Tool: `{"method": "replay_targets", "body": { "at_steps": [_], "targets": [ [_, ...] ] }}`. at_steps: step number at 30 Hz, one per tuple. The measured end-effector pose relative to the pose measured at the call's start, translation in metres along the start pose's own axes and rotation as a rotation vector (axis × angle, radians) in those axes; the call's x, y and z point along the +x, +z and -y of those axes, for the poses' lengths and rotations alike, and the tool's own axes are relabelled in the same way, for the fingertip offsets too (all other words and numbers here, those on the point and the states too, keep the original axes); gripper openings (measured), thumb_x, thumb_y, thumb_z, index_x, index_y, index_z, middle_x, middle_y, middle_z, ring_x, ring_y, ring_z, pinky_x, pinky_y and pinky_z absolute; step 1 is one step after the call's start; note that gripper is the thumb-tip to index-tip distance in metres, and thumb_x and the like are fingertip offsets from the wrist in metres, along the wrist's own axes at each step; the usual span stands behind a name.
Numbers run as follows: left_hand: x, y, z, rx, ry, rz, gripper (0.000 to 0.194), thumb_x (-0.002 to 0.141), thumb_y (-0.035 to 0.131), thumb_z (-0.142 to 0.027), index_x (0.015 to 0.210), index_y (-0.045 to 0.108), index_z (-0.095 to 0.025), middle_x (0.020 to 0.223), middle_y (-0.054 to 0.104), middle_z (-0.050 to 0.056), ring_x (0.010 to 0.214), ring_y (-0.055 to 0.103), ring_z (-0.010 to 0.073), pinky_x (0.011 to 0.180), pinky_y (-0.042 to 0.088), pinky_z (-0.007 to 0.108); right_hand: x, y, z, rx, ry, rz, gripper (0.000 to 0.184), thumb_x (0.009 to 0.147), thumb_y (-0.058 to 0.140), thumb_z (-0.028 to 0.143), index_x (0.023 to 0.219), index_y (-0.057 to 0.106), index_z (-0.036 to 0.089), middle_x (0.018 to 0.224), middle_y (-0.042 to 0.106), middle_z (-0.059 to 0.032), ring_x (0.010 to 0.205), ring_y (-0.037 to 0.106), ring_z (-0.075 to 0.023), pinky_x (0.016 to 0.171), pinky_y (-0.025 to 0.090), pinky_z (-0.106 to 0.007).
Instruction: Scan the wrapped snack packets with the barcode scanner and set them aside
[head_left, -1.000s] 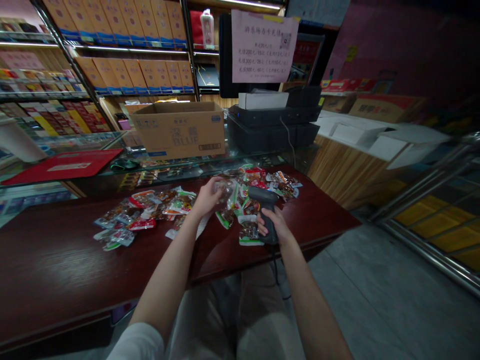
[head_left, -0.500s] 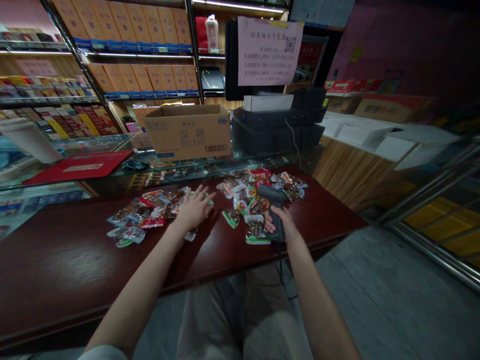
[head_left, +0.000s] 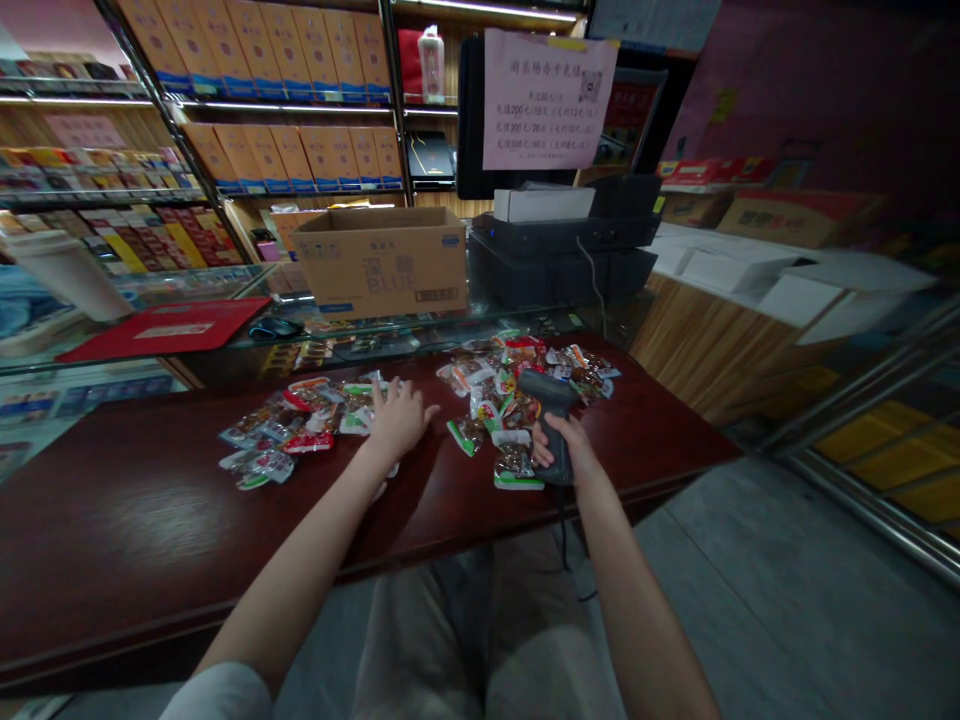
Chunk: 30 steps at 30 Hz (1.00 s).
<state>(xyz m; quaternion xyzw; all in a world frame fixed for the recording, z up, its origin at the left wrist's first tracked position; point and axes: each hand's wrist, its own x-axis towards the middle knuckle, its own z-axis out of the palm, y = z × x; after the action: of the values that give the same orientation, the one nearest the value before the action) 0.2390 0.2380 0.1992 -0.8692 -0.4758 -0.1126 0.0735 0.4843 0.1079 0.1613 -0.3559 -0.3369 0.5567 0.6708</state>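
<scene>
Left hand (head_left: 401, 422): fingers spread, nothing seen grasped, at the inner end of the left packets (head_left: 309, 441). Right hand (head_left: 573, 445): clenched round the scanner (head_left: 550, 387), beside the right packets (head_left: 516, 463), towards the bench's (head_left: 165, 540) front edge. Groups lie apart.

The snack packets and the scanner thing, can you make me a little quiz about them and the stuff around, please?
1. True or false: the right hand holds the barcode scanner.
2. The left hand is nearest to: a) the left pile of snack packets; b) the right pile; c) the cardboard box.
3. Fill in: the mat near the computer mouse is ____.

Key: 1 true; 2 a; 3 red.
</scene>
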Motion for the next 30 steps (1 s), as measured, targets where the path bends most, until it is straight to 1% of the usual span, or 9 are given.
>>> {"method": "replay_targets", "body": {
  "at_steps": [2, 4, 9, 14, 18, 20, 23, 26, 30],
  "targets": [
    [0.009, 0.001, -0.016, -0.096, 0.083, 0.092, 0.047, 0.095, 0.039, -0.047, 0.112, 0.064, -0.012, 0.122, 0.062, 0.02, 0.117, 0.055, 0.0359, 0.104, 0.033, 0.053, 0.0, -0.001, -0.001, 0.011, -0.008, -0.007, 0.032, 0.076, 0.068, 0.04, 0.095, 0.051, 0.019, 0.052, 0.048, 0.0088, 0.031, 0.037, -0.0059, 0.032, 0.031, -0.02],
    [0.016, 0.005, -0.033, -0.178, 0.165, 0.193, 0.049, 0.093, 0.041, -0.052, 0.116, 0.06, -0.013, 0.119, 0.064, 0.018, 0.109, 0.059, 0.0333, 0.095, 0.042, 0.046, 0.001, -0.001, -0.001, 0.022, -0.007, -0.001, 0.031, 0.076, 0.068, 0.039, 0.094, 0.052, 0.019, 0.052, 0.049, 0.0083, 0.031, 0.037, -0.006, 0.032, 0.032, -0.02],
    [0.023, 0.02, -0.057, -0.174, 0.218, 0.215, 0.057, 0.084, 0.058, -0.051, 0.126, 0.052, -0.013, 0.121, 0.062, 0.02, 0.112, 0.058, 0.0363, 0.09, 0.045, 0.045, 0.0, -0.001, 0.001, 0.028, 0.014, 0.037, 0.029, 0.077, 0.068, 0.039, 0.09, 0.051, 0.019, 0.052, 0.05, 0.0079, 0.032, 0.039, -0.006, 0.033, 0.034, -0.02],
    [0.031, 0.023, -0.056, -0.295, 0.146, 0.225, 0.048, 0.079, 0.064, -0.046, 0.115, 0.053, -0.016, 0.121, 0.059, 0.016, 0.104, 0.063, 0.0315, 0.085, 0.049, 0.039, 0.0, 0.0, 0.0, 0.028, 0.009, 0.028, 0.031, 0.076, 0.069, 0.038, 0.092, 0.05, 0.019, 0.052, 0.051, 0.0083, 0.032, 0.04, -0.0059, 0.033, 0.035, -0.019],
    [0.046, 0.02, -0.045, -0.456, 0.053, 0.136, 0.044, 0.072, 0.072, -0.037, 0.107, 0.051, -0.019, 0.121, 0.056, 0.013, 0.102, 0.063, 0.029, 0.083, 0.049, 0.039, 0.001, 0.0, -0.001, 0.043, 0.009, 0.023, 0.035, 0.076, 0.069, 0.039, 0.097, 0.05, 0.019, 0.051, 0.051, 0.0092, 0.031, 0.039, -0.0061, 0.032, 0.034, -0.019],
    [0.055, 0.02, -0.041, -0.658, 0.007, 0.091, 0.041, 0.069, 0.075, -0.037, 0.097, 0.05, -0.02, 0.105, 0.062, 0.009, 0.095, 0.064, 0.0264, 0.081, 0.049, 0.039, 0.001, 0.0, 0.0, 0.048, 0.016, 0.034, 0.036, 0.076, 0.068, 0.039, 0.1, 0.05, 0.019, 0.052, 0.051, 0.0094, 0.031, 0.039, -0.0063, 0.032, 0.035, -0.019],
    [0.065, 0.022, -0.04, -1.158, -0.069, 0.061, 0.047, 0.063, 0.079, -0.04, 0.089, 0.045, -0.021, 0.082, 0.064, 0.002, 0.078, 0.064, 0.0209, 0.072, 0.05, 0.034, 0.0, 0.001, 0.001, 0.049, 0.025, 0.047, 0.036, 0.077, 0.068, 0.039, 0.101, 0.049, 0.019, 0.053, 0.052, 0.0093, 0.032, 0.041, -0.0063, 0.033, 0.036, -0.019],
    [0.069, 0.026, -0.046, -1.621, -0.115, 0.062, 0.051, 0.061, 0.082, -0.038, 0.091, 0.045, -0.021, 0.08, 0.066, 0.0, 0.072, 0.065, 0.0171, 0.069, 0.05, 0.031, 0.0, 0.002, 0.002, 0.049, 0.015, 0.046, 0.036, 0.077, 0.069, 0.039, 0.1, 0.049, 0.02, 0.052, 0.051, 0.0096, 0.031, 0.04, -0.0061, 0.032, 0.034, -0.018],
    [0.067, 0.03, -0.05, -1.901, -0.147, 0.058, 0.052, 0.061, 0.079, -0.024, 0.105, 0.052, -0.02, 0.092, 0.07, 0.002, 0.084, 0.068, 0.0172, 0.083, 0.049, 0.033, 0.001, 0.001, 0.0, 0.048, 0.014, 0.057, 0.035, 0.078, 0.068, 0.039, 0.099, 0.049, 0.019, 0.052, 0.052, 0.0093, 0.031, 0.041, -0.006, 0.032, 0.036, -0.019]
  ]
}}
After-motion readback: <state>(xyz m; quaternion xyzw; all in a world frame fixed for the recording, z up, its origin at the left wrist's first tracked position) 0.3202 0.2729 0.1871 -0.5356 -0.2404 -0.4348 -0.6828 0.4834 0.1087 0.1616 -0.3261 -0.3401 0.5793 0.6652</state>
